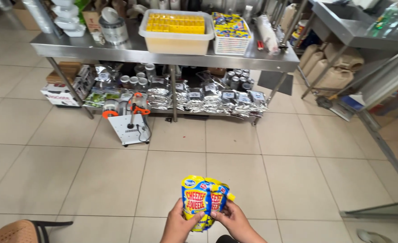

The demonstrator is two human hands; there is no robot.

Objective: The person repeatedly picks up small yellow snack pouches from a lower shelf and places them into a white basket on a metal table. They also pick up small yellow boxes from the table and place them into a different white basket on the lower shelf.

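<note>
My left hand [179, 223] and my right hand [235, 221] together hold two yellow-and-blue squeeze pouches [203, 198] upright, low in the middle of the head view. The pouches overlap, the left one in front. Fingers of both hands wrap the pouches' lower halves. Beneath them lies the beige tiled floor [235, 153].
A steel table [163, 57] stands ahead, carrying a white tub of yellow packets [176, 29], a white basket of colourful pouches [230, 33] and metal tins [112, 28]. Its lower shelf holds silver bags and jars. A white sealing machine [129, 121] sits on the floor. A chair edge [23, 230] is bottom left.
</note>
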